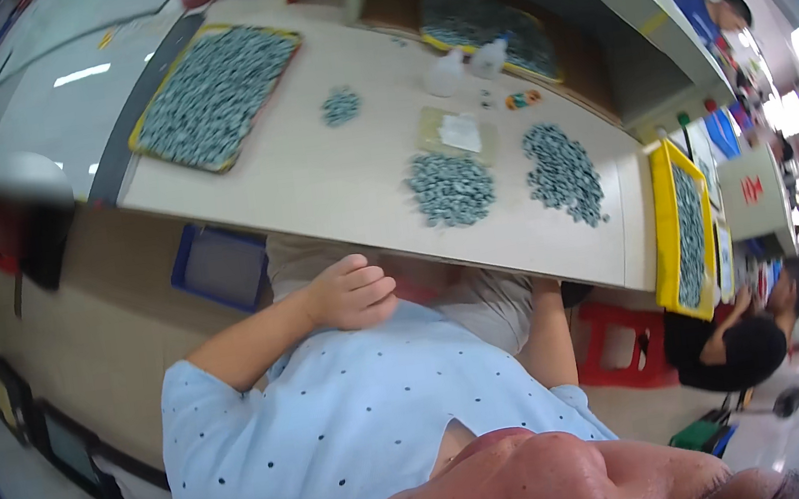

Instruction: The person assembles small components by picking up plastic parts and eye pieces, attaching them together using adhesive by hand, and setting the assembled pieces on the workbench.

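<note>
My left hand (355,294) is held over my lap, in front of the table's near edge. Its fingers are curled into a loose fist, and whether anything is inside does not show. My right hand (546,285) reaches down beside my thigh at the table edge, with its fingers hidden. On the pale table (309,176), a pile of small grey-green pieces (452,189) lies closest to me, and a darker pile (561,173) spreads to its right. A smaller heap (340,106) sits farther left. Neither hand touches the pieces.
A yellow tray (135,143) full of pieces lies at the far left, and a yellow bin (664,225) stands at the right end. White bottles (445,74) stand near the shelf. A blue crate (189,260) is below the table; a person (735,347) sits at right.
</note>
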`<state>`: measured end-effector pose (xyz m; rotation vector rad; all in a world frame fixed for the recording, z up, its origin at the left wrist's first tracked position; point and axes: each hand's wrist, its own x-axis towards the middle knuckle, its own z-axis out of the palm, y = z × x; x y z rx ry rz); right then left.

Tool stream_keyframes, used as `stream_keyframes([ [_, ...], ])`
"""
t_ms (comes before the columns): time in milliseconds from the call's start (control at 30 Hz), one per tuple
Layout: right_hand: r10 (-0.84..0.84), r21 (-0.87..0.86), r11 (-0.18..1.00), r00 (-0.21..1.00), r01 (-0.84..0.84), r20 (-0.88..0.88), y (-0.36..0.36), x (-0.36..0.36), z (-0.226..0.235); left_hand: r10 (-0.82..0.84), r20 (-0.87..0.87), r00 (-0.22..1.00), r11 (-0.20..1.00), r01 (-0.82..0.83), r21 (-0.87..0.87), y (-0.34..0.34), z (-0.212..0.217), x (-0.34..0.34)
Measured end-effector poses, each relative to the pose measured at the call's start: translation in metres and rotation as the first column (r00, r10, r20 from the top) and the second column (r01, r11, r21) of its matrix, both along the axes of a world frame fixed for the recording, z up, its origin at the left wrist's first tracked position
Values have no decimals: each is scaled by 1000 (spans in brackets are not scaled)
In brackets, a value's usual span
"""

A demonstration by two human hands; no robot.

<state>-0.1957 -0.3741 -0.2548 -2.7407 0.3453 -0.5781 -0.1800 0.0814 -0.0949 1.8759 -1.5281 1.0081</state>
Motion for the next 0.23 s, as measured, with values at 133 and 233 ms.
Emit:
stream_keyframes([
  [133, 69, -161, 985, 997, -62, 37, -11, 7, -8, 245, -277, 929, 905, -117, 409, 17, -54, 4],
  [233, 141, -277, 954, 987, -115, 77, -14, 9, -11, 732, -587, 346, 643, -66, 763, 16, -65, 33],
])
